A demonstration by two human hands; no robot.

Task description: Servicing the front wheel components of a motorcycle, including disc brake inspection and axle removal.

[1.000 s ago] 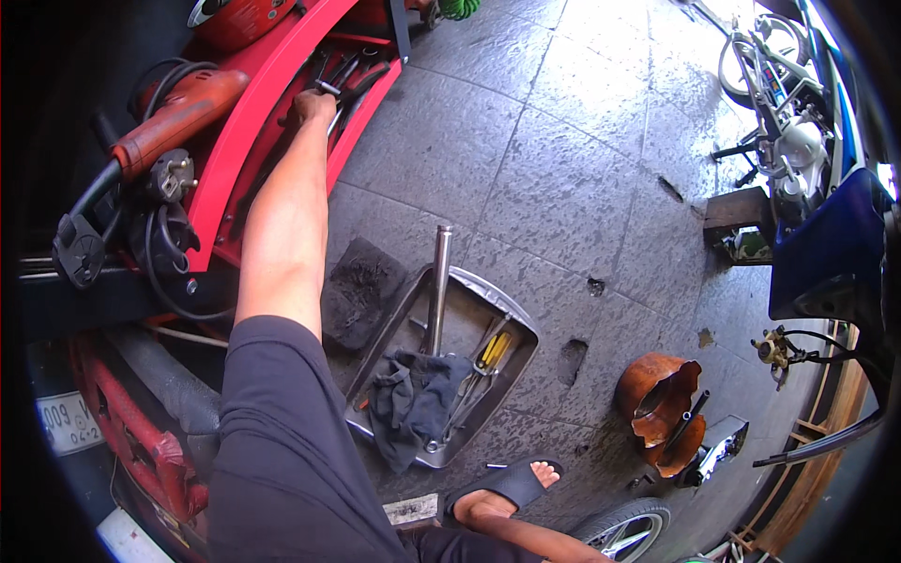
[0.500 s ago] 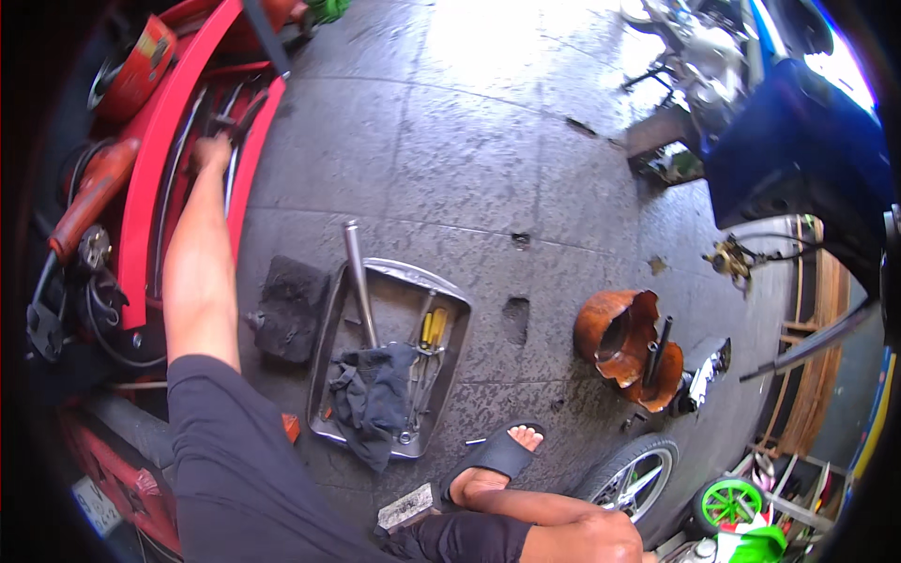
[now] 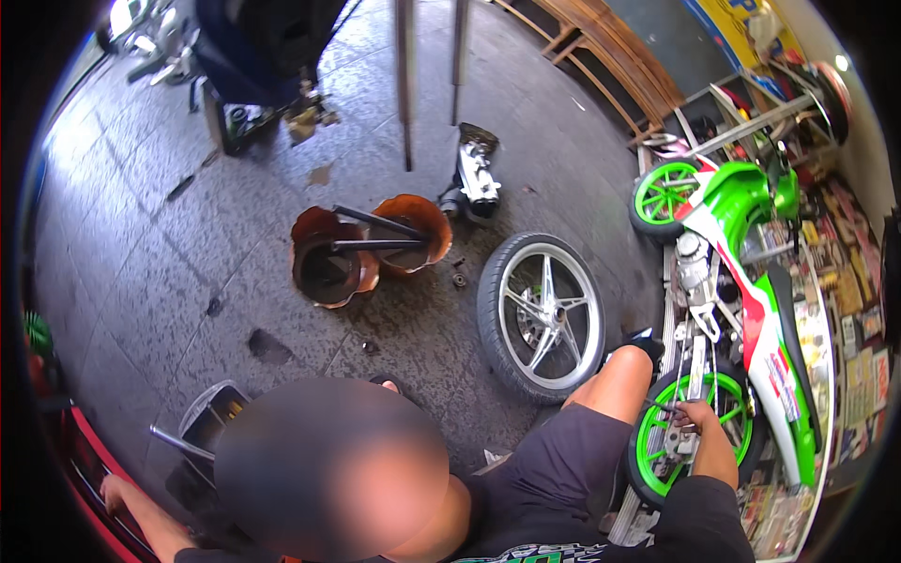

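Note:
At the far left, my left hand (image 3: 114,492) is at the red tool cabinet (image 3: 86,433), by its open drawer; its fingers are too small and dim to make out. On the right, my right hand (image 3: 696,415) is closed around a dark slim tool (image 3: 663,405), whose exact kind I cannot tell. This hand is in front of the green-rimmed wheel (image 3: 648,456) of a small green, white and red motorbike (image 3: 762,324). Near my left arm, a metal tray (image 3: 199,405) is partly hidden, with a steel bar (image 3: 180,442) sticking out over its edge.
A loose motorcycle wheel (image 3: 492,324) is by my knee. Ahead are two rusty, jagged-edged containers (image 3: 314,230) with dark tubes and a silver engine part (image 3: 479,178). A blue motorcycle body (image 3: 253,56) stands far left; a wooden bench (image 3: 610,47) is at the back.
The view has swung to the right, bringing the green motorbike and my right hand into sight. My left hand remains at the red cabinet.

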